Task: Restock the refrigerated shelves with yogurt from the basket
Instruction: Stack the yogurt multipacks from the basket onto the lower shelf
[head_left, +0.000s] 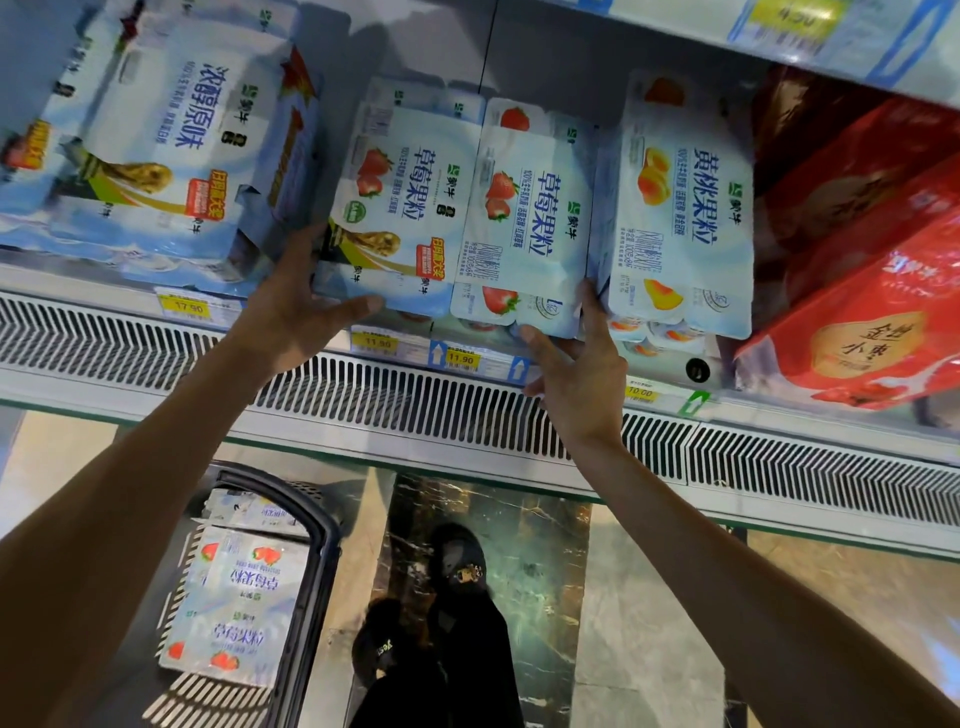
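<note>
Two strawberry yogurt packs stand side by side on the chilled shelf, bracketed between the raised hands: the trophy-printed pack (405, 208) on the left and the plainer strawberry pack (524, 223) touching its right edge. Both arms reach up and forward, nearly straight. The left hand (298, 312) lies spread against the trophy-printed pack's left side, fingers straight, thumb stretched along its lower front edge. The right hand (576, 374) has straight fingers slipped between the plainer strawberry pack and the yellow peach pack (680, 208), thumb under the strawberry pack's bottom corner; its lower fingers hang loosely bent. Neither hand is clenched. Beyond the left hand sits a larger plain yogurt pack (171, 145); beyond the right, red cartons (857, 312). Below the left forearm, the basket (311, 561) holds more strawberry packs (239, 597).
</note>
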